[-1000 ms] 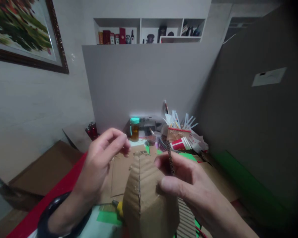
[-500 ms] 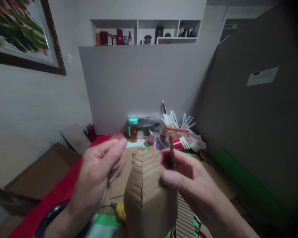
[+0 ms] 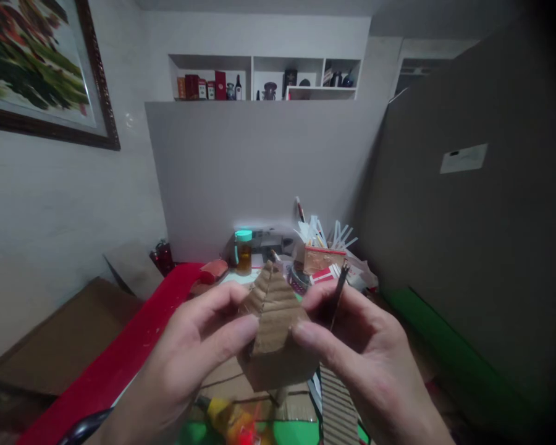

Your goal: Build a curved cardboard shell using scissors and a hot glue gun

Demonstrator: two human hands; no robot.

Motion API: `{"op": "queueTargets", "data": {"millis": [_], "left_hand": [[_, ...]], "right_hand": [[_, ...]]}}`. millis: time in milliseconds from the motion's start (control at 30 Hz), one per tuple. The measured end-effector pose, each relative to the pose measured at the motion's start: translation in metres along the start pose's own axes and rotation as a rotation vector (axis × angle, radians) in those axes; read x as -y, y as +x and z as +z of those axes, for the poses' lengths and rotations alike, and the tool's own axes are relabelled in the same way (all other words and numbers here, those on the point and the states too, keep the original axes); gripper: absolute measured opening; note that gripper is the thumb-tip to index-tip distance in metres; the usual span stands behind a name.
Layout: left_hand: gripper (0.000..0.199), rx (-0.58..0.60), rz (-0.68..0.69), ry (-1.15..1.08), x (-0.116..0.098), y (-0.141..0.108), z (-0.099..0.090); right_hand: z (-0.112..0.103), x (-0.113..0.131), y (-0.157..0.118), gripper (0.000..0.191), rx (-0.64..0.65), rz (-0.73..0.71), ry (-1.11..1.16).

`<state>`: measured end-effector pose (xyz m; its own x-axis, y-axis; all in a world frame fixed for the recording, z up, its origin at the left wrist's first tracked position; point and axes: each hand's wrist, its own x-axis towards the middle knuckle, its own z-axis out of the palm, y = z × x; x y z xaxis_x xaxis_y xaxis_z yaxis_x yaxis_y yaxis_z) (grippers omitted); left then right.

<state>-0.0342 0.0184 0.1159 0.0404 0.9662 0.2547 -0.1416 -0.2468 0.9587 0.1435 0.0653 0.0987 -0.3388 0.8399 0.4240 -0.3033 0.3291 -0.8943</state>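
A folded cardboard piece (image 3: 278, 324), ridged and pointed at its top, is held up between both hands over the table. My left hand (image 3: 204, 346) pinches its left side between thumb and fingers. On its right side, my right hand (image 3: 356, 346) grips it with the thumb in front and the fingers behind. A thin dark cardboard edge (image 3: 340, 290) stands up by the right fingers. Below the piece is a yellow tool (image 3: 229, 417) with a dark tip and a red glow, blurred. A corrugated strip (image 3: 337, 405) hangs or lies below my right hand; which one I cannot tell.
Toward the back stand a bottle with a turquoise lid (image 3: 243, 253) and a box of white strips (image 3: 324, 258), with a red and white cup (image 3: 323, 275) near it. Red cloth (image 3: 134, 334) covers the left side. A green board (image 3: 445, 340) lies at the right.
My left hand has moved right and now grips the cardboard piece, which has tilted and shows more of its ridged top. More of the yellow tool shows. The camera view has shifted a little.
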Motion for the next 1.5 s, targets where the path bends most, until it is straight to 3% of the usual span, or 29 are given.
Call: {"op": "queueTargets", "data": {"millis": [167,367,733,1000,1167,1300,1433,1500], "left_hand": [[0.007,0.037,0.031,0.003,0.002,0.001,-0.003],[0.014,-0.010,0.029,0.004,0.006,-0.004,-0.002],[0.018,-0.066,0.031,0.099,0.007,-0.009,0.001],[0.020,-0.046,-0.047,-0.043,0.003,-0.005,0.005],[0.038,-0.042,-0.022,-0.082,-0.001,-0.008,0.008],[0.035,-0.219,-0.016,-0.129,-0.001,-0.008,0.007],[0.013,-0.451,0.175,-0.059,0.003,-0.004,-0.003],[0.010,-0.481,0.229,-0.031,0.005,-0.004,-0.008]], "right_hand": [[-0.001,0.007,-0.002,0.023,0.106,0.164,-0.003],[-0.001,0.008,-0.004,0.019,0.090,0.099,-0.084],[0.003,0.004,-0.007,0.020,0.053,0.110,-0.118],[-0.004,-0.001,-0.003,0.027,0.043,0.123,-0.050],[-0.009,-0.008,0.004,0.029,0.031,0.090,0.020],[-0.008,-0.009,0.005,0.026,0.043,0.098,0.075],[-0.007,-0.009,0.006,0.027,0.071,0.147,0.167],[-0.007,-0.009,0.007,0.029,0.098,0.192,0.184]]}}
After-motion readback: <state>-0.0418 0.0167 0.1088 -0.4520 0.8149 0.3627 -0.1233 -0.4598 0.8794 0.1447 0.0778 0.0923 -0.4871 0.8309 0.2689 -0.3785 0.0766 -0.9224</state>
